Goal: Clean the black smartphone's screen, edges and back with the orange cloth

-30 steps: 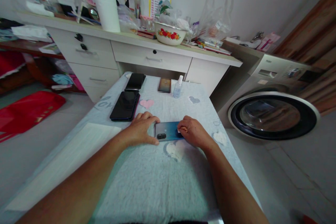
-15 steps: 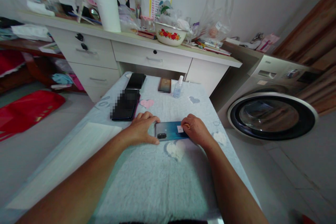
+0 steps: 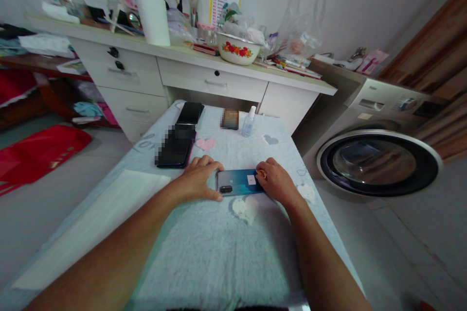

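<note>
A blue-and-silver smartphone lies back side up on the cloth-covered table, its dark camera block at the left end. My left hand braces that end, thumb at the near corner and fingers at the far one. On the phone's back, toward the right, is a small pale sticker. My right hand is closed over the right end, fingertips pressed together beside the sticker. A small orange-brown thing shows at those fingertips; its kind is too small to make out.
Two dark devices, one a black flat one and one partly blurred, lie at the far left. A clear spray bottle stands at the back beside a brown blurred item. A white strip runs along the left; a washing machine stands right.
My right hand has slid slightly right along the phone's back, baring more of the area around the sticker. My left hand keeps its place at the phone's left end.
</note>
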`<state>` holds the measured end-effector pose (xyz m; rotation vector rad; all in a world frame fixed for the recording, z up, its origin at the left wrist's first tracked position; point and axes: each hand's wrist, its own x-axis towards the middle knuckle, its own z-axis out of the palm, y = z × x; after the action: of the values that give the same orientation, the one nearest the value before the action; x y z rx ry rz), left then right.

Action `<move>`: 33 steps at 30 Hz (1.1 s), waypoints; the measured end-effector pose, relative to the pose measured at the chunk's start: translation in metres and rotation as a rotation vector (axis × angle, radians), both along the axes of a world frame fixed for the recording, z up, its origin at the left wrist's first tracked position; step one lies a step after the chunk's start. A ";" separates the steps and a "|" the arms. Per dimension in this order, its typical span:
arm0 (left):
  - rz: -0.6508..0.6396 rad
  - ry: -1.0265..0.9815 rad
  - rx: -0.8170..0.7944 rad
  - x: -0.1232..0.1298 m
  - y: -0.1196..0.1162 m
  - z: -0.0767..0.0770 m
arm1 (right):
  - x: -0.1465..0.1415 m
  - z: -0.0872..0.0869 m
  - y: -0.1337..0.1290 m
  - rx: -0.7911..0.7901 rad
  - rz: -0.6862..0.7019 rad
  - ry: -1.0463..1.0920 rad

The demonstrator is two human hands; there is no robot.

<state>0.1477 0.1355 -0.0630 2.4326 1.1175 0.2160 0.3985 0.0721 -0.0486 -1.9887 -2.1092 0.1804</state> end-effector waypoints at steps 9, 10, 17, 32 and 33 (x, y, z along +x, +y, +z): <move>0.005 0.009 -0.010 0.001 0.000 -0.001 | 0.003 -0.005 0.001 -0.015 0.058 0.071; 0.004 0.008 -0.010 0.001 0.000 0.000 | 0.002 -0.005 0.001 -0.013 0.077 0.080; -0.006 0.005 -0.004 0.000 0.000 -0.001 | -0.012 -0.003 -0.002 0.024 0.197 0.153; -0.004 -0.001 0.008 -0.001 0.001 -0.005 | -0.002 -0.010 0.006 0.085 -0.020 0.056; -0.004 -0.001 0.005 -0.001 0.001 -0.004 | 0.000 -0.010 0.007 0.084 -0.053 0.045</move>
<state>0.1471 0.1364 -0.0670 2.4388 1.1134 0.2186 0.3989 0.0786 -0.0585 -1.9712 -2.0010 0.1236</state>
